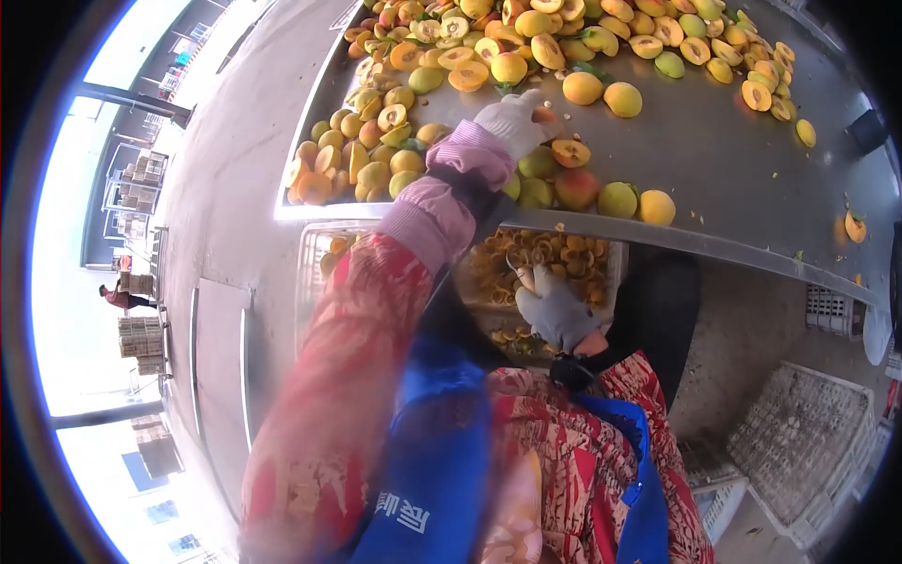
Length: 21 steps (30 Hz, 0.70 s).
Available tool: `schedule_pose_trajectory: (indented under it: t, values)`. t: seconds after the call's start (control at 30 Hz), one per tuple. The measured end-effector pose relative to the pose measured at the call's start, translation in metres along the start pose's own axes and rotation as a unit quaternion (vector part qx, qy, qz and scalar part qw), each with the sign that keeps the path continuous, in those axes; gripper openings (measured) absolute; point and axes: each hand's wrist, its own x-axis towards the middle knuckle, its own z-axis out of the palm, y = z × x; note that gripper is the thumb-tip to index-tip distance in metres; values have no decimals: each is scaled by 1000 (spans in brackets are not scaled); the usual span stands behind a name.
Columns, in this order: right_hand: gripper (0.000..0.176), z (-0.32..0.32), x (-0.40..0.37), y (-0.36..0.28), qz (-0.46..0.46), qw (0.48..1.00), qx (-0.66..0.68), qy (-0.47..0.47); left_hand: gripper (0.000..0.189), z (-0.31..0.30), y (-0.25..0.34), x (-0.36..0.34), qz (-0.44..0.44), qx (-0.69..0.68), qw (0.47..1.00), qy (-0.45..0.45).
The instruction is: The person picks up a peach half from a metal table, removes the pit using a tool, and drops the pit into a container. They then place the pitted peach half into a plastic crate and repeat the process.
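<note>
My left hand [515, 122], in a whitish glove, reaches over the metal table with its fingers around a reddish-orange fruit [545, 115], partly blurred. Just beside it lie a halved fruit [571, 153] and a red-green whole one [576, 189]. Lower down, below the table edge, my right hand [556, 312] wears a grey glove and is closed on a small curved metal tool [513, 263]. It is over a crate [613, 273] that holds many orange fruit halves [573, 252].
A large heap of whole and halved fruit [507, 68] covers the back of the table [714, 141]. Empty-looking plastic crates [799, 442] stand on the floor at right. A person [122, 298] is far off at left, near stacked crates [141, 336].
</note>
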Motion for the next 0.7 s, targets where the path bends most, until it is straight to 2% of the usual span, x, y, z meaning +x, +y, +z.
schedule_pose_trajectory:
  t: [0.03, 0.07, 0.13, 0.17, 0.2, 0.23, 0.27, 0.33, 0.37, 0.4, 0.47, 0.5, 0.6, 0.67, 0.7]
  values:
    - [24, 0, 1, 1, -68, 998, 5, 16, 57, 13, -3, 15, 24, 34, 998, -52]
    - [24, -3, -1, 4, -66, 998, 6, 22, 56, 24, -7, 27, 47, 70, 991, -102]
    - [24, -15, -28, -33, -3, 999, 42, -15, 51, 23, -7, 33, 70, 55, 993, -83]
    - [24, -20, -36, -41, -3, 999, 42, -13, 48, 17, -4, 26, -3, -135, 988, -74]
    - [22, -23, -41, -50, 11, 991, 131, -37, 46, 9, -3, 16, -77, -317, 943, -61]
    - [20, -25, -46, -59, 23, 974, 218, -62, 34, -2, -2, 0, -103, -476, 874, 6]
    - [20, -27, -50, -68, 20, 974, 217, -67, 37, -6, -12, -10, -121, -619, 776, 15]
    - [19, -29, -60, -87, 28, 964, 252, -76, 41, -23, -5, -48, -149, -780, 607, 37]
    - [18, -29, -67, -102, -18, 974, 214, -68, 41, -27, -4, -69, -149, -779, 608, 46]
    - [18, -22, -64, -103, -19, 974, 211, -76, 42, -30, -2, -91, -170, -778, 603, 59]
    - [32, -9, -59, -101, -114, 980, 165, -1, 43, -24, -5, -119, -194, -777, 594, 75]
    - [34, -5, -55, -102, -171, 981, 90, 31, 41, -16, -6, -130, -195, -779, 589, 89]
    - [33, 4, -52, -107, -211, 975, 52, 37, 43, 2, -17, -159, -213, -787, 571, 96]
    - [34, 14, -44, -96, -237, 970, 42, 46, 42, 21, -31, -166, -196, -752, 618, 118]
    - [34, 17, -44, -95, -244, 968, 28, 55, 41, 11, -14, -173, -200, -741, 619, 164]
